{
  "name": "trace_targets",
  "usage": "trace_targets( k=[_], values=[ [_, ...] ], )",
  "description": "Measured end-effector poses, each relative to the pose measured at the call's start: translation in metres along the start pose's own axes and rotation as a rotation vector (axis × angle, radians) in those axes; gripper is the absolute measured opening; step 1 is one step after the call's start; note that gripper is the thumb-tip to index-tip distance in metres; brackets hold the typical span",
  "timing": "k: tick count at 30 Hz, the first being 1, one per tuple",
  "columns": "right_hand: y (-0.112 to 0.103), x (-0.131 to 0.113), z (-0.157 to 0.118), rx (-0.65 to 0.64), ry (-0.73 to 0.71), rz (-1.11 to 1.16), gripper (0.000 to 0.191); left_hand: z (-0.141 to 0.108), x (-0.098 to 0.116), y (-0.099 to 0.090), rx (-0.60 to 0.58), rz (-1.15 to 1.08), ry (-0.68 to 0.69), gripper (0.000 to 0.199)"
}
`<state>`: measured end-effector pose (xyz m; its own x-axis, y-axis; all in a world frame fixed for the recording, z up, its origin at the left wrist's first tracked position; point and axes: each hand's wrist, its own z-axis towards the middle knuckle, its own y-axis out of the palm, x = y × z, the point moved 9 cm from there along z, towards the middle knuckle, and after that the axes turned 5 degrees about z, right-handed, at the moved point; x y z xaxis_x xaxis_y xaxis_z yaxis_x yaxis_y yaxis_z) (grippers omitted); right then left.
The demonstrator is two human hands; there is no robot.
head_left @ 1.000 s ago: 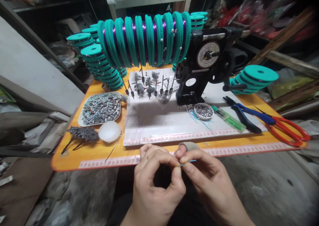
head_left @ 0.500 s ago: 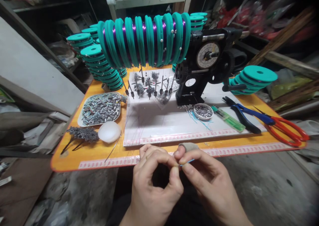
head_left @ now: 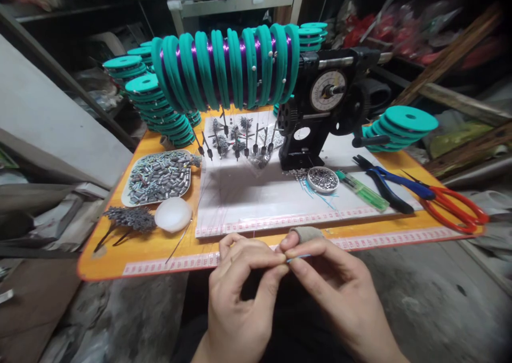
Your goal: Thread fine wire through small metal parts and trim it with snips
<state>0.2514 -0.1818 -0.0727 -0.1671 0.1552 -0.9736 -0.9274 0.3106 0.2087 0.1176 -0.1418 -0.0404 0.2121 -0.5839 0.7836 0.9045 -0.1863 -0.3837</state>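
My left hand (head_left: 248, 288) and my right hand (head_left: 336, 283) meet just past the table's front edge. A thin blue strand (head_left: 299, 257) is pinched between the thumb and index finger of my right hand, which has a beige covering (head_left: 306, 234) on one finger. The left fingertips press together at the strand's left end; whatever lies between them is too small to tell. Behind the hands, a row of green spools (head_left: 228, 69) with purple thread hangs over the white board (head_left: 248, 197), with small dark weights (head_left: 237, 152) dangling below on threads.
A black machine with a dial (head_left: 328, 91) stands behind. On the left are a tray of metal pieces (head_left: 127, 192) and a white cup (head_left: 173, 214). To the right lie a round dish (head_left: 323, 179), a green box (head_left: 366, 192), pliers (head_left: 390, 192) and red-handled scissors (head_left: 456, 208).
The view has shifted slightly. My left thumb and index finger have flattened from a round loop into a straighter pinch, still against the right fingertips.
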Motion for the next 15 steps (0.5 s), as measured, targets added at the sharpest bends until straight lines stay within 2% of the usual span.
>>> trace_targets(
  k=[4,6,9,15],
  values=[
    [0.000,-0.002,0.002,-0.058,0.018,-0.090,0.009,0.002,0.013,0.001,-0.001,0.130,0.192,0.036],
    [0.000,-0.002,0.002,-0.080,0.036,-0.108,0.009,0.002,0.018,0.005,-0.033,0.172,0.273,0.039],
    [-0.002,-0.007,0.003,-0.081,0.026,-0.140,0.011,0.002,0.022,0.009,-0.058,0.225,0.339,0.039],
    [-0.010,-0.025,0.002,-0.066,-0.109,-0.367,0.010,0.002,0.030,0.012,-0.045,0.230,0.425,0.034]
  ],
)
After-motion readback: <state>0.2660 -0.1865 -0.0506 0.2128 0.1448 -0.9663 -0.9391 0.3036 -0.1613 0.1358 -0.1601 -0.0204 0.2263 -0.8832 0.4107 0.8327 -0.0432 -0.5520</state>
